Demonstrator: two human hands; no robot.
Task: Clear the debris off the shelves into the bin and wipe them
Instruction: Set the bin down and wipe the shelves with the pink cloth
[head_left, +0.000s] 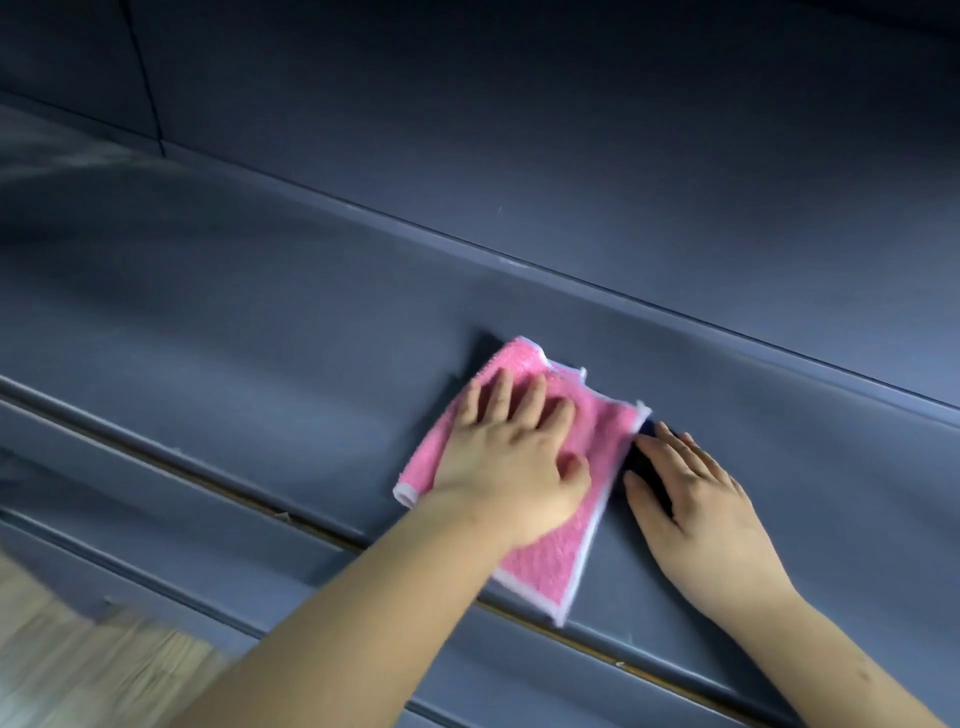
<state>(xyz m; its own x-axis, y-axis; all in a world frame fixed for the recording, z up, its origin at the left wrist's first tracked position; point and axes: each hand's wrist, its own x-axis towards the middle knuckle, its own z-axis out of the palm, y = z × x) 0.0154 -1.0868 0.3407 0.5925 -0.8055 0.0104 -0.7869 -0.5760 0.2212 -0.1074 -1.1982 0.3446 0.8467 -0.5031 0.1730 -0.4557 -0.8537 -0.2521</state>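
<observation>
Cloth (545, 566) in pink is pressed onto the grey shelf (311, 338), lower centre of the frame, by the left hand (509, 462), fingers (498, 395) extended; the right hand (701, 514) is laid flat just beside it, fingers straight.

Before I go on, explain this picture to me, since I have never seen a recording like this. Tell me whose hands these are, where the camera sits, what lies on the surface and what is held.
There is no machine here, only a person working with bare hands. The single picture comes from a camera worn on that person's head, looking forward and down, so the arms reach in from the bottom edge.

The surface is a grey-blue shelf. On it lies a pink cloth with a white border. The left hand lies on top of it and presses it to the shelf. The right hand rests flat on the shelf just beside the cloth and holds nothing.

No bin is in view.
</observation>
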